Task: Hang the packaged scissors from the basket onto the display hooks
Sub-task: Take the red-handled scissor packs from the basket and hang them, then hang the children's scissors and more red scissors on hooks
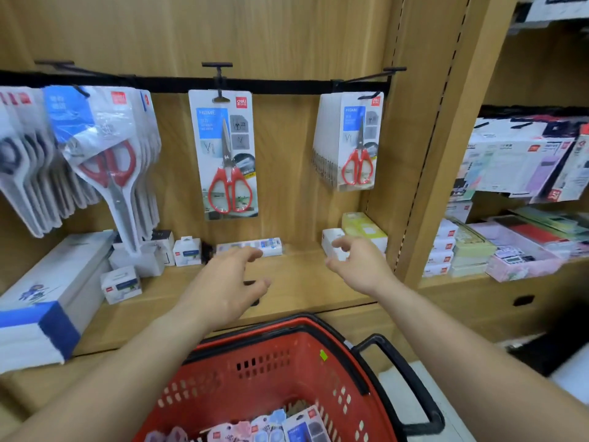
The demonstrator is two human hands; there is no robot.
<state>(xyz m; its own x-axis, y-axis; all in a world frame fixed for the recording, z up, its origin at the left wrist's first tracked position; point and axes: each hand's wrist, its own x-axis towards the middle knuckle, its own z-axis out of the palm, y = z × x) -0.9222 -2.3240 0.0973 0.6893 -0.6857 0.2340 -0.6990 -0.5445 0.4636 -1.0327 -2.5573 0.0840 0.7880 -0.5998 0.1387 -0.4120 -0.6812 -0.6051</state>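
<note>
Now both hands, left hand (pixel 227 283) and right hand (pixel 358 263), loose-fingered above basket (pixel 338 374).

left hand (pixel 228 282), right hand (pixel 357 263), fingers loosely curled, empty

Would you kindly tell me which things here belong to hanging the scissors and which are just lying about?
Job: basket, middle hook, scissors pack on it, right stack of packs, left hand, right hand, both holding nothing.
Lying about: small white boxes, long white box, yellow-green box, stationery on the right shelves.
</note>
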